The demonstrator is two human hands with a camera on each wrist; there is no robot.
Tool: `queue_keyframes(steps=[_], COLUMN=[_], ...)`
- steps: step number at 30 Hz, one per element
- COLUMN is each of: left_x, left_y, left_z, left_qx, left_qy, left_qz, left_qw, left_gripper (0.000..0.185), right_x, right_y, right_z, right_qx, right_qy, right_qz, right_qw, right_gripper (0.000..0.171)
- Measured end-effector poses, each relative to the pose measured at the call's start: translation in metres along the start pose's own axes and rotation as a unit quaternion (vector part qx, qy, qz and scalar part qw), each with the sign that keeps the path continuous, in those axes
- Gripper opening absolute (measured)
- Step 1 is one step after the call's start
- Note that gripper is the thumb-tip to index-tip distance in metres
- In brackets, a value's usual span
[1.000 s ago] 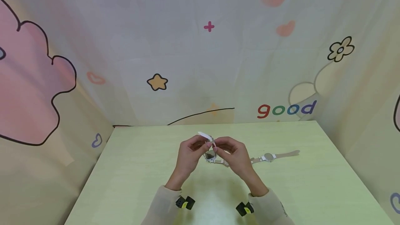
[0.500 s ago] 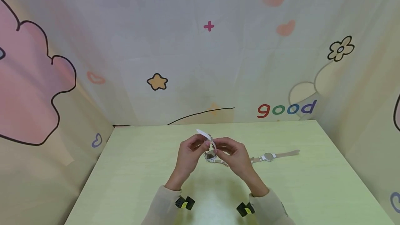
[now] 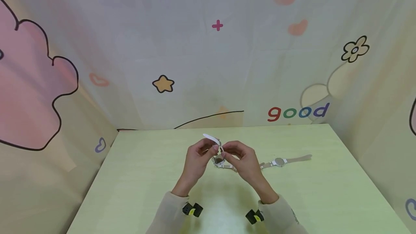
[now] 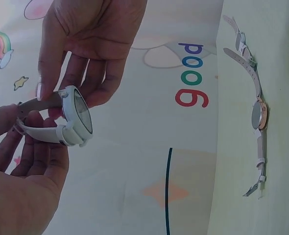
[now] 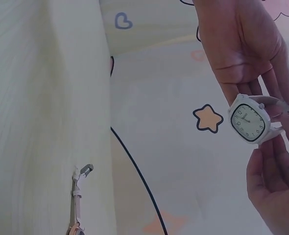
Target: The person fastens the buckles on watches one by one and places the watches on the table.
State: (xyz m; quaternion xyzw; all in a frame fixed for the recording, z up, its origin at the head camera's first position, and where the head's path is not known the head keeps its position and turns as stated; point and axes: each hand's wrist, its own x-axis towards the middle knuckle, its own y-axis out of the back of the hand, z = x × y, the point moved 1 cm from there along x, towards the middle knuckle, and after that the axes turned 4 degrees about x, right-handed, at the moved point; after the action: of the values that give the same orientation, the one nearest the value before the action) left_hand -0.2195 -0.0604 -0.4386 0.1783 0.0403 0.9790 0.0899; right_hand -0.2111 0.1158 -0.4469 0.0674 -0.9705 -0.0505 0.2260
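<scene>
Both hands hold a white wristwatch (image 5: 250, 121) up over the table, its strap bent into a loop behind the case. In the head view its dial hangs below the fingertips and a white strap end (image 3: 210, 138) sticks up between the hands. My left hand (image 3: 196, 163) pinches the strap near its fastening, with thumb against curled fingers. My right hand (image 3: 242, 160) pinches the other side of the strap. The left wrist view shows the white case (image 4: 77, 117) side-on, between the two hands. The fingers partly hide the fastening.
Behind the hands a rose-gold watch (image 4: 259, 115) with a pale strap lies stretched out on the pale table (image 3: 136, 176). Farther right lies another watch (image 3: 279, 162) with a beige strap. A printed curtain (image 3: 195, 46) closes off the back and sides.
The white strap end between the hands has shifted slightly up and to the left. Both hands keep their hold in nearly the same place, and the watches on the table stay put.
</scene>
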Motion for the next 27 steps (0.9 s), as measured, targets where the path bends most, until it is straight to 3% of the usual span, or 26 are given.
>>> queue_keyframes(steps=[7,14,20,27], left_x=[0.0003,-0.0007,-0.0013,0.0000], left_y=[-0.0008,-0.0010,-0.0013,-0.0029], left_z=[0.0023,0.0029,0.0021,0.0017], left_qx=[-0.001,0.015,0.008,0.002], left_qy=[0.016,0.004,0.004,0.007], left_qz=[-0.011,-0.005,-0.001,-0.014], left_qw=[0.9998,0.9999,1.0000,0.9999], left_gripper=[0.022,0.022,0.020,0.018], right_x=[0.0004,-0.0011,-0.0018,-0.0016], right_y=[-0.0001,-0.0004,-0.0006,-0.0002], right_z=[-0.0011,-0.0015,0.0007,0.0018], right_qx=[0.008,0.016,0.006,0.012], right_qy=[0.002,-0.011,-0.025,0.001], right_qz=[0.007,-0.016,-0.004,0.006], right_qw=[1.000,1.000,1.000,1.000], right_gripper=[0.020,0.023,0.019,0.018])
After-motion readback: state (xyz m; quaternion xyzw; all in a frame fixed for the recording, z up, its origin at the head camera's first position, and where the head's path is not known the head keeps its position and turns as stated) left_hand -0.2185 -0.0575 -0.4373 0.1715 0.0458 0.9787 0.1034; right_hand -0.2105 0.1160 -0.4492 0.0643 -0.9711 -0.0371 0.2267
